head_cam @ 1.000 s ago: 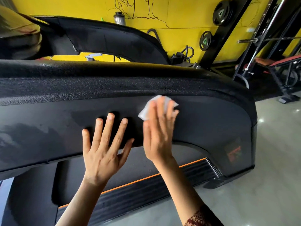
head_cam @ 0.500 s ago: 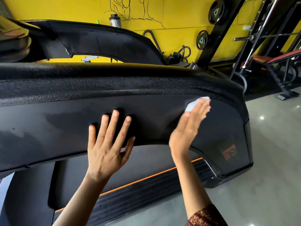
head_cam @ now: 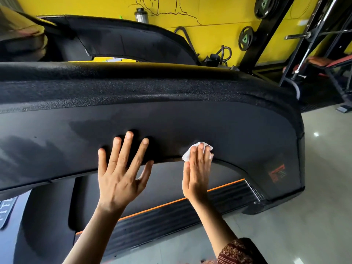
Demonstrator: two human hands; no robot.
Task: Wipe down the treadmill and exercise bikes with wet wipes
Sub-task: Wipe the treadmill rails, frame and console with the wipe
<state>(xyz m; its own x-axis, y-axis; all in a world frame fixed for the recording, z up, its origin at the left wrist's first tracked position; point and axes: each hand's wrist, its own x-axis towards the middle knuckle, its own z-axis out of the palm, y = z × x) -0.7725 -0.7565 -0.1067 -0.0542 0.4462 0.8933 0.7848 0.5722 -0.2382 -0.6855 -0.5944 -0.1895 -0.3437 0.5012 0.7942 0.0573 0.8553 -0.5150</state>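
Head view: left hand splayed on treadmill; right hand, fingers straight, presses wet wipe; bottle behind.

Orange sticker on treadmill panel: illegible. Grey plate lettering cut off.

I'm in a gym. Right in front of me is a black treadmill, its side rail edged with an orange stripe. Behind it, weight plates hang in front of a yellow wall that has a tree drawn on it in black line. To my right stands a black rack with a steel bar, and near it a bench with an orange pad. The floor is pale and glossy, catching spots of light.
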